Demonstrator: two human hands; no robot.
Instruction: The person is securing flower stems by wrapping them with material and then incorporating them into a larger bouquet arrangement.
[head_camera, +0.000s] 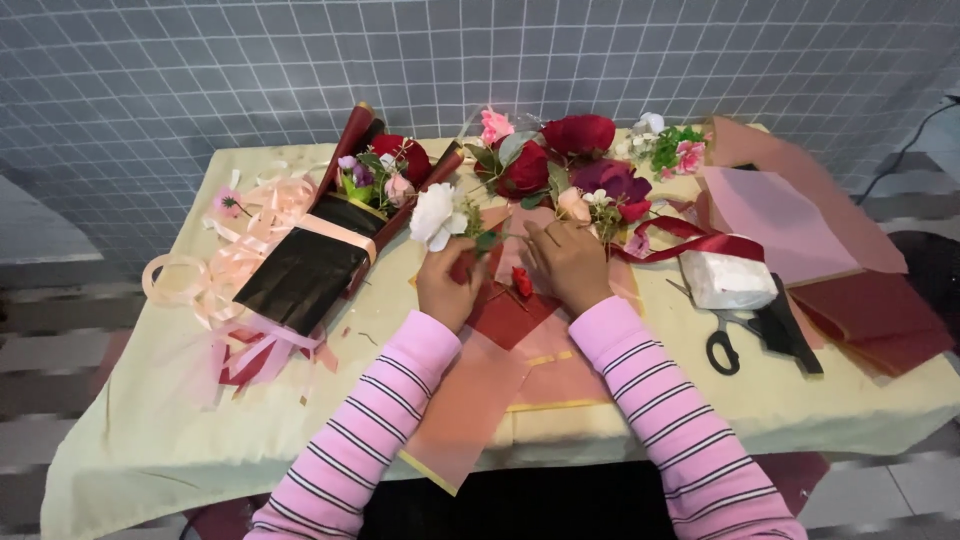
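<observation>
pink sleeves over a desk of flowers

pink-striped sleeves lead to two hands. the left hand (450, 288) is clenched around the stem of one white flower (433, 215), held upright just above the wrapping paper (520, 375). the right hand (568, 265) lies flat with fingers spread, pressing on the flower pile (565, 160) and grasping nothing.

that pile holds about three large red roses, one purple bloom and a few small pink and white ones. one finished bouquet (345, 225) in black wrap with a peach band lies to the left, beside one tangle of peach ribbon (235, 250). one dark red ribbon (690, 243) curls just right of the right hand. one pair of black scissors (728, 340) rests near one white packet (728, 280), with loose pink and maroon sheets (810, 240) stacked further right.

the desk (160, 420) wears a pale yellow cloth. behind it stands a grey wall (200, 70) with a white grid.
</observation>
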